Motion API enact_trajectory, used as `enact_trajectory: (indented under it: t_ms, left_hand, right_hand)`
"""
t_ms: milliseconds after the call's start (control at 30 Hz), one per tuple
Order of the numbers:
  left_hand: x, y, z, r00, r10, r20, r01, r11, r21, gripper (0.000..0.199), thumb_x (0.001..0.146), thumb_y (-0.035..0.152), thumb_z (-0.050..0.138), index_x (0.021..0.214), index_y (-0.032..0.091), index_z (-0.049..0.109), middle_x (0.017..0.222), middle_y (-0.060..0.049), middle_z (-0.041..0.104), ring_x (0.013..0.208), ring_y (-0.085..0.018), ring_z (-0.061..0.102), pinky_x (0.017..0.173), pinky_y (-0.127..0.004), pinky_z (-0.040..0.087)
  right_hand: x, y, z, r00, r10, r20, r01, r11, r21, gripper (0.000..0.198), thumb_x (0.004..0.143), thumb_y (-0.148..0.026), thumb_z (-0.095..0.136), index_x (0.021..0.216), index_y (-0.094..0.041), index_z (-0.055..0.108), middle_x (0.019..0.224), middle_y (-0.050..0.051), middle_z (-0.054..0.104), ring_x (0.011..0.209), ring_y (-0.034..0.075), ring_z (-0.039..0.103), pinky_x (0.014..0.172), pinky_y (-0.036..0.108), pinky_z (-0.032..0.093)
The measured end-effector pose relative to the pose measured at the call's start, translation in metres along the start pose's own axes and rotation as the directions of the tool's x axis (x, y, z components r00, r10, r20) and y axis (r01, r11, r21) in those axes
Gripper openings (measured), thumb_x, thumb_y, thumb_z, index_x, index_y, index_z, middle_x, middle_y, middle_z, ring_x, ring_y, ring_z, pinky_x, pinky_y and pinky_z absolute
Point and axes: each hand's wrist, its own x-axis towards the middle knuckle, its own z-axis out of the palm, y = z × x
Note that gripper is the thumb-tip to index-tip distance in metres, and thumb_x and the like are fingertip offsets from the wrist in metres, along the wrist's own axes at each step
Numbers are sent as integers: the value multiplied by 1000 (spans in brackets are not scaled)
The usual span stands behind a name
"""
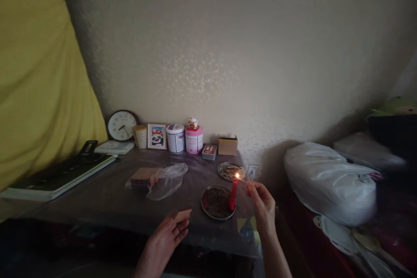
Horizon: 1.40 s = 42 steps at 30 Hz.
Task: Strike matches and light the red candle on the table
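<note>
The lit red candle (233,195) stood at the right side of a round dish (217,217), a plate (218,171) of sticks (232,171) behind it, brown blocks (143,176) and a plastic bag (169,183) leftward. Your raised right hand (263,205) pinched a thin stick (243,179) at the flame (237,176); your left hand (166,235), fingers half-curled, held a small brown piece (183,215).

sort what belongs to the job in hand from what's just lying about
Likely the job: red candle, plate beneath it, thin stick in the right hand, flat tan piece in the left hand, loose sticks.

Just lying about: clock, framed picture, pink tin, cat figurine, white bag.
</note>
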Motion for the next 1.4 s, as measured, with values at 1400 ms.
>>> enact_trajectory:
  t_ms: [1400]
  left_hand:
    - [-1, 0, 1, 1000, -14, 11, 14, 1000, 7, 22, 81, 23, 52, 89, 20, 71, 95, -11, 74, 95, -22, 65, 92, -39, 42]
  right_hand:
    - [3, 7, 2, 999, -21, 33, 21, 1000, 15, 29, 65, -44, 71, 67, -16, 62, 55, -4, 54, 46, 9, 43, 44, 20, 35]
